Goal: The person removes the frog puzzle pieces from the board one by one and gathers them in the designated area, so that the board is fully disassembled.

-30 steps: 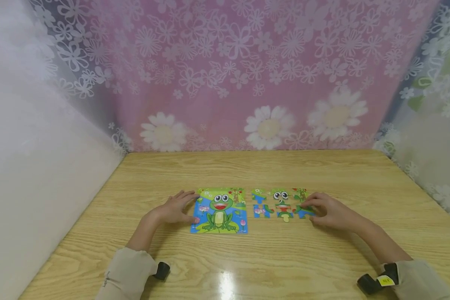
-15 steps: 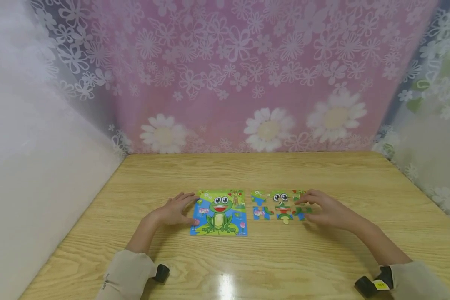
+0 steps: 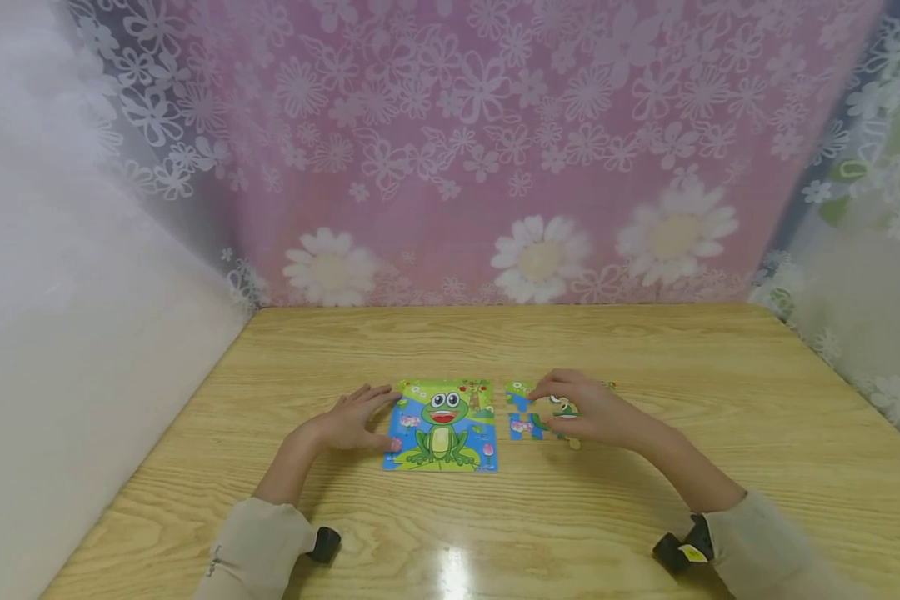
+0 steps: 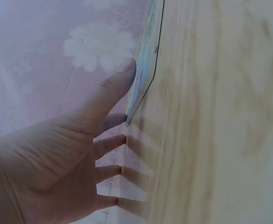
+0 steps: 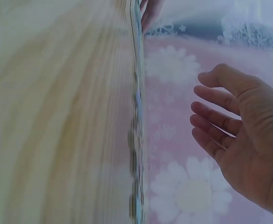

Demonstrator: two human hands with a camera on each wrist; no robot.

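A square frog picture board [image 3: 441,427] lies flat on the table. My left hand [image 3: 352,418] rests at its left side, fingers spread and the thumb on the lower left of the board. In the left wrist view the thumb [image 4: 120,84] lies along the board's face and the other fingertips reach the tabletop. My right hand [image 3: 603,410] hovers over the loose jigsaw pieces right of the board and covers several of them. A lotus piece [image 3: 522,426] and a blue-green piece [image 3: 518,390] show left of it. In the right wrist view its fingers curve loosely, holding nothing, apart from the pieces [image 5: 137,154].
The wood-grain table [image 3: 450,342] ends at a pink flowered cloth [image 3: 435,183] behind. A white wall panel [image 3: 82,292] stands on the left, and a pale flowered one [image 3: 870,317] on the right.
My right hand has moved left from the right-hand pieces to above the middle ones. The left hand and the board stay where they were.
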